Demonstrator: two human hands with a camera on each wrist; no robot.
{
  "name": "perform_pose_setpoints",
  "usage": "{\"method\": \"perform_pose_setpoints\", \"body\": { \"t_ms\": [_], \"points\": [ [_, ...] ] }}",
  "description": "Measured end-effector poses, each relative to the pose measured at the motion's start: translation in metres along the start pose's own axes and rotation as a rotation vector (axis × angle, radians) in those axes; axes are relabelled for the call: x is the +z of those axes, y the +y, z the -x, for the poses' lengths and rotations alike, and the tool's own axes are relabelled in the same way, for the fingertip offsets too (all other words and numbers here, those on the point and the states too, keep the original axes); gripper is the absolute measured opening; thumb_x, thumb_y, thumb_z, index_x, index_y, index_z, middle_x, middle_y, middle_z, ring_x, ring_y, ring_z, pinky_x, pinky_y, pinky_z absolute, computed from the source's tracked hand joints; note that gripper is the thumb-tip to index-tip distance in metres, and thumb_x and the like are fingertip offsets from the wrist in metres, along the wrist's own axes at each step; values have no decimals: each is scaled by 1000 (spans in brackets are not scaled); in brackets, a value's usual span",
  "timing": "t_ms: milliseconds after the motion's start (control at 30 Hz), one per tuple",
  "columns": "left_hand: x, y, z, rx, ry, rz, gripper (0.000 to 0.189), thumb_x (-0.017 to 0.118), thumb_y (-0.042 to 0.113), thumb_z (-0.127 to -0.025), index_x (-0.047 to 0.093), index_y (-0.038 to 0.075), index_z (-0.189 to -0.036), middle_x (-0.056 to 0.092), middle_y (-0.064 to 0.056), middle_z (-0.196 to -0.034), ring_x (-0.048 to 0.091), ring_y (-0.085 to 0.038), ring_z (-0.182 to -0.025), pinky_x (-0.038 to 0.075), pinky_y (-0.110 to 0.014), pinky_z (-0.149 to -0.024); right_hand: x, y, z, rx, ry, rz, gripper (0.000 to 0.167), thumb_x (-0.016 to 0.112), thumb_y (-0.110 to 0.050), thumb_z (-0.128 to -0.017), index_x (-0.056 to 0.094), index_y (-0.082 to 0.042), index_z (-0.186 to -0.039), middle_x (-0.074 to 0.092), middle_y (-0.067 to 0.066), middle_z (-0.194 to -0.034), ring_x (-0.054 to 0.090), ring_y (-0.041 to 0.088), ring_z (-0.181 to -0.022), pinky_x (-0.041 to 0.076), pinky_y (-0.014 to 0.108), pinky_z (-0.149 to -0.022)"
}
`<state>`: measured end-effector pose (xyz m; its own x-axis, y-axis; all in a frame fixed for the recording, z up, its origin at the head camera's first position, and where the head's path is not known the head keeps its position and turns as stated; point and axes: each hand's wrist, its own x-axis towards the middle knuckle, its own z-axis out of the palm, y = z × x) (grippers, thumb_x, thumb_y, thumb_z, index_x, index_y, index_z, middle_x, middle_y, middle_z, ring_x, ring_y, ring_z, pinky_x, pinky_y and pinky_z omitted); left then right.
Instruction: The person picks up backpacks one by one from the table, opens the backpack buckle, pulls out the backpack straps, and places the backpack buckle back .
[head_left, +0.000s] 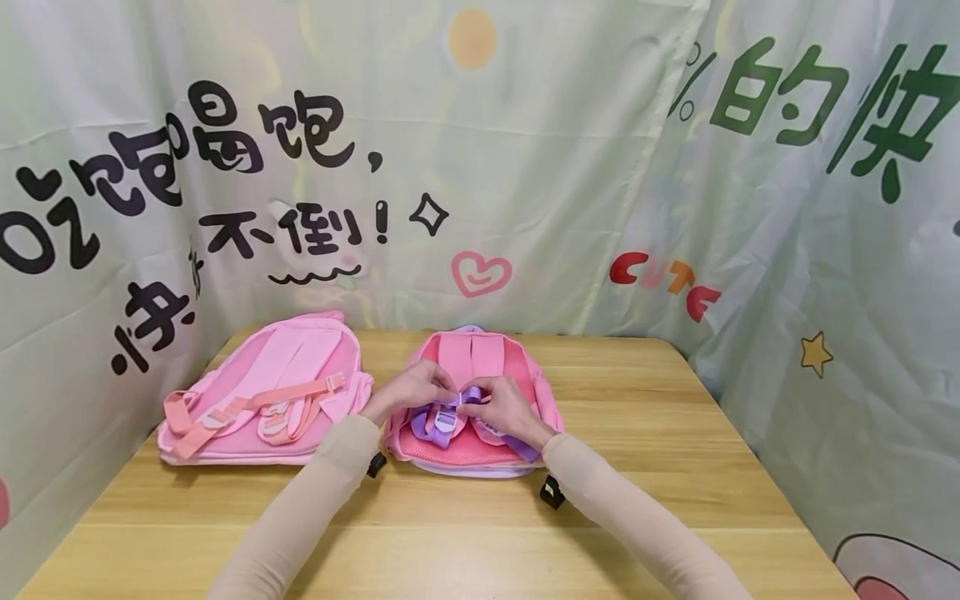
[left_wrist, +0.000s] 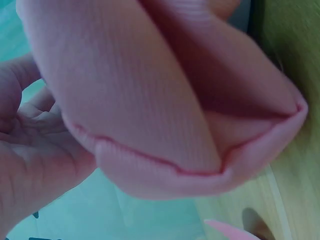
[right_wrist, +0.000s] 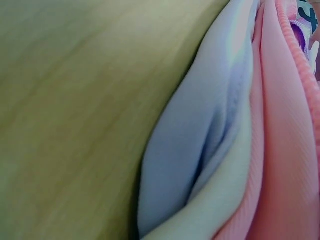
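Note:
A bright pink backpack [head_left: 472,354] with a lavender edge lies on the table, its shoulder straps facing up. Over its lower half, both hands meet at a purple webbing strap [head_left: 472,394]. My left hand [head_left: 422,387] pinches the strap from the left, just above a pale plastic buckle [head_left: 446,420]. From the other side my right hand [head_left: 506,408] pinches the same strap. Fingertips partly hide the webbing between them. In the left wrist view, pink fabric [left_wrist: 135,95] covers much of the left hand [left_wrist: 40,150]. The right wrist view shows the bag's lavender side [right_wrist: 185,135].
To the left lies a light pink backpack [head_left: 258,367] with coral straps [head_left: 300,392], close by the left forearm. Both bags rest on a wooden table [head_left: 630,417]. Printed curtains [head_left: 555,167] enclose its back and sides. Small black objects [head_left: 552,493] sit beneath the wrists.

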<state>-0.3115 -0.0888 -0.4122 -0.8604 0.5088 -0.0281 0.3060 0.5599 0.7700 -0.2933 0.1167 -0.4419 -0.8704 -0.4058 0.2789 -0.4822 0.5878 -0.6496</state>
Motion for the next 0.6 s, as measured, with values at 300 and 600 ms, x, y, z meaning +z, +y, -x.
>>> {"method": "perform_pose_setpoints", "body": {
  "t_ms": [300,600],
  "points": [
    [-5,-4,2,-31,-15,72,11,69,9,-87,74,2,-93,71,-3,-81,59,-10,-69,49,-24,-66,-1,1,0,11,-12,2,20,79,-26,-82,75,-17,-100,73,-5,-91,69,10,-87,55,24,-76],
    [-2,-3,0,-24,2,61,9,69,6,-85,74,1,-92,71,-4,-80,59,-10,-69,49,-24,-65,0,0,0,34,-10,-1,19,80,-27,-82,75,-19,-98,72,-7,-89,67,7,-85,54,24,-76]
  ]
}}
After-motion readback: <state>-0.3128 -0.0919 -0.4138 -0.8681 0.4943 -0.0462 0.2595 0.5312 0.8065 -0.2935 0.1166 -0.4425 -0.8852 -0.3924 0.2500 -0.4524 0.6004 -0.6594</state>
